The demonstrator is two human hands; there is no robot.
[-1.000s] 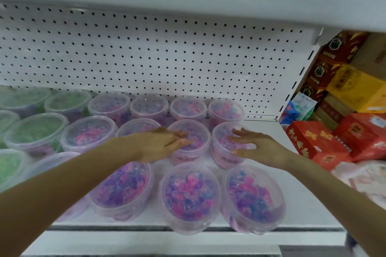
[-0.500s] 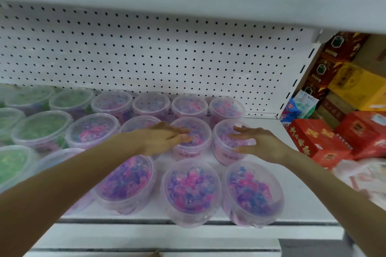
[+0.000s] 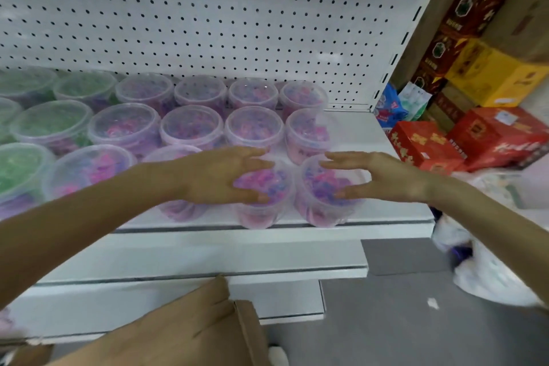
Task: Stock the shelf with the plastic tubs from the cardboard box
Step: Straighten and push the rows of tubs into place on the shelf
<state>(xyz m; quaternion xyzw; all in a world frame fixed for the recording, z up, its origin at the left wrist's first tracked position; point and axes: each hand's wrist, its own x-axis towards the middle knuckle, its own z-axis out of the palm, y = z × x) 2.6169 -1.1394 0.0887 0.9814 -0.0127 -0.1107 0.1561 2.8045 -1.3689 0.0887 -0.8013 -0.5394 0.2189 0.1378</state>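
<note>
Clear plastic tubs of pink, purple and blue beads stand in rows on the white shelf (image 3: 386,140). My left hand (image 3: 221,175) hovers, fingers spread, over the front-row tubs, its fingertips above the middle front tub (image 3: 261,208). My right hand (image 3: 377,177) is open over the rightmost front tub (image 3: 323,211), thumb and fingers apart, holding nothing. A brown flap of the cardboard box (image 3: 190,327) shows at the bottom, below the shelf edge; its inside is hidden.
Tubs of green beads (image 3: 50,125) fill the shelf's left side. A perforated white back panel (image 3: 208,15) rises behind. Red and yellow cartons (image 3: 487,134) are stacked at right, and a white plastic bag (image 3: 487,270) lies on the grey floor.
Both hands have drawn back from the second-row tubs to above the front row. The view has tilted down, so that the lower shelves, the floor and the cardboard box flap now show.
</note>
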